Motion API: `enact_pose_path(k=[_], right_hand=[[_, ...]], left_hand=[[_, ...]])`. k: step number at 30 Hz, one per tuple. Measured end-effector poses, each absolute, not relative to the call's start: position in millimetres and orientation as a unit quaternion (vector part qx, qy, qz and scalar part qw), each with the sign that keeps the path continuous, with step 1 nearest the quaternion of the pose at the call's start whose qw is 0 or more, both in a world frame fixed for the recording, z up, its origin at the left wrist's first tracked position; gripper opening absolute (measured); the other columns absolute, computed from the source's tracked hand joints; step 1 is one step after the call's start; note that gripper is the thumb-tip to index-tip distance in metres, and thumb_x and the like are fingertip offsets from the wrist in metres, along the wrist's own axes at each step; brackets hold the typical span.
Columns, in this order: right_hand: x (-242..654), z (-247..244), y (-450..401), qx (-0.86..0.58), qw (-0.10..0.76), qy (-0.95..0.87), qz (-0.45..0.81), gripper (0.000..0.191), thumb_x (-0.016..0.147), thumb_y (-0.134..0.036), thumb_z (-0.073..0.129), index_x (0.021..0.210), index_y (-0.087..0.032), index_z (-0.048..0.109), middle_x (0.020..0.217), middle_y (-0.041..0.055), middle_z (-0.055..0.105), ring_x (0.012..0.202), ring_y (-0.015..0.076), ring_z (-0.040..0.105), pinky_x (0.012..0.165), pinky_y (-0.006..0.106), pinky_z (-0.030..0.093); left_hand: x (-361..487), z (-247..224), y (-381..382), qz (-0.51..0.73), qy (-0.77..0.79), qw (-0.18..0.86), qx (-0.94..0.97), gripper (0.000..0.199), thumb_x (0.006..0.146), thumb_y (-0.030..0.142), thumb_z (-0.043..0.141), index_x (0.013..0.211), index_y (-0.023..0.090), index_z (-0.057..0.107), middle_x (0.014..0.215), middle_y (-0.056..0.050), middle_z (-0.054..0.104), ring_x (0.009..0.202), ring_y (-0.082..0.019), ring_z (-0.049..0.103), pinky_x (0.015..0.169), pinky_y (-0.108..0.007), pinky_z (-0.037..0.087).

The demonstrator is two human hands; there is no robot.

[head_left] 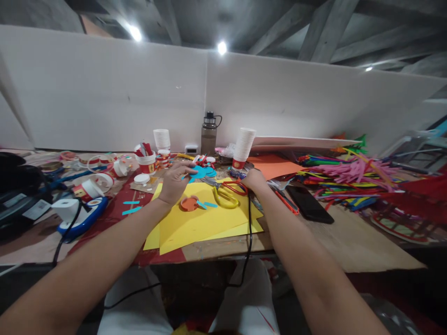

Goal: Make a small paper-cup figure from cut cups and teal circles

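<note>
My left hand point(175, 182) is over the upper left of the yellow paper point(195, 223), its thumb and fingers pressed on a blue paper piece point(198, 172). More blue rounds lie just beyond it. My right hand point(254, 180) is closed beside the red scissors handle point(235, 187) at the paper's upper right; its fingertips are hidden, so what they hold is not clear. Yellow-handled scissors point(226, 199) lie on the paper between the hands. An orange ring-shaped piece point(189, 203) and small blue strips point(206, 204) rest on the yellow sheet.
Behind stand a bottle point(208, 135) and stacked paper cups point(244, 145). On the right are a black phone point(309, 204), orange paper point(274, 166) and colourful pipe cleaners point(349, 174). A blue-and-white device point(84, 217) sits left. A black cable point(250, 232) crosses the table edge.
</note>
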State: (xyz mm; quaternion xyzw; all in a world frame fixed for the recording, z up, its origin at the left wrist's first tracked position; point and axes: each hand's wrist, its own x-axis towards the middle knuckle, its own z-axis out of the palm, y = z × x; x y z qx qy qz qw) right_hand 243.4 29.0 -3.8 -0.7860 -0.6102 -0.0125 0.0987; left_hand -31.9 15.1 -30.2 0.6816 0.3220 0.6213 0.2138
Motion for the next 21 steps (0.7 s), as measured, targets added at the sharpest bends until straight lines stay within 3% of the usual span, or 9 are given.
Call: enact_pose_path(k=[8,11,15,21], right_hand=[[242.9,-8.1,27.0,-0.809,0.141,-0.57,0.014,0.054,0.075,-0.047,0.068,0.114,-0.01,0.066,0.112,0.0183,0.069,0.098,0.0262,0.067,0.074,0.027,0.05],[243.6,-10.0,29.4,-0.815,0.141,-0.562,0.014,0.058,0.073,-0.049,0.069,0.113,-0.007,0.066,0.114,0.0214,0.068,0.1,0.0285,0.066,0.074,0.029,0.051],[247.2,-9.7,32.9,-0.807,0.133,-0.575,0.02,0.054,0.071,-0.051,0.07,0.108,-0.011,0.069,0.113,0.0185,0.069,0.102,0.0287,0.066,0.077,0.029,0.05],[255.7,-10.6,41.1,-0.788,0.13,-0.601,0.022,0.041,0.075,-0.05,0.066,0.092,-0.013,0.074,0.091,0.0164,0.074,0.09,0.0263,0.069,0.072,0.027,0.05]], left_hand=[[-34.2,-30.5,15.8,0.61,0.318,0.201,0.698,0.02,0.071,0.007,0.066,0.076,0.025,0.074,0.099,-0.004,0.072,0.102,-0.019,0.062,0.101,-0.036,0.044],[-35.0,-31.6,19.1,0.615,0.358,0.226,0.665,0.014,0.071,0.013,0.071,0.08,0.023,0.074,0.091,-0.003,0.072,0.09,-0.018,0.063,0.091,-0.031,0.047],[-39.0,-30.8,29.1,0.661,0.386,0.3,0.569,0.018,0.072,0.025,0.072,0.089,0.018,0.07,0.086,-0.003,0.071,0.079,-0.015,0.063,0.078,-0.026,0.047],[-44.2,-31.9,40.8,0.665,0.41,0.37,0.502,0.021,0.071,0.031,0.071,0.082,0.014,0.064,0.076,-0.001,0.067,0.068,-0.011,0.059,0.063,-0.021,0.045]])
